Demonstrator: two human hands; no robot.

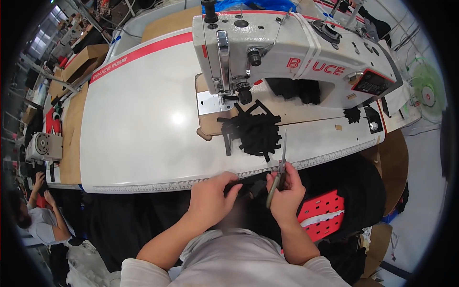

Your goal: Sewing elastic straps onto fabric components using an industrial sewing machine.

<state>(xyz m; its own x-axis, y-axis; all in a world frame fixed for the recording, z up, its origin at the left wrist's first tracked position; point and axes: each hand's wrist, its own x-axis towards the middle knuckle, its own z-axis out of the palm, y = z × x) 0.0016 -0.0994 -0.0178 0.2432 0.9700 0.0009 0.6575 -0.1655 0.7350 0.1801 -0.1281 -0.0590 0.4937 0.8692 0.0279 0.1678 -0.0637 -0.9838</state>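
My right hand [288, 193] is closed round a pair of scissors [274, 190] with olive-green handles, the blades pointing up and away over the table's front edge. To its left, my left hand [213, 197] is closed, thumb and forefinger pinching dark material that looks like black fabric; its shape is lost against the black cloth below. Just beyond both hands, a tangled heap of short black fabric strips [258, 131] lies on the white sewing table [138, 124], in front of the sewing machine's needle area. The white sewing machine [272, 43] stands behind the heap.
A measuring tape [143, 186] runs along the table's front edge. Black cloth [129, 225] hangs below it. A red perforated seat [318, 215] is at my right. A small black scrap pile [352, 115] lies near the machine's right end. Another person [48, 220] works at far left.
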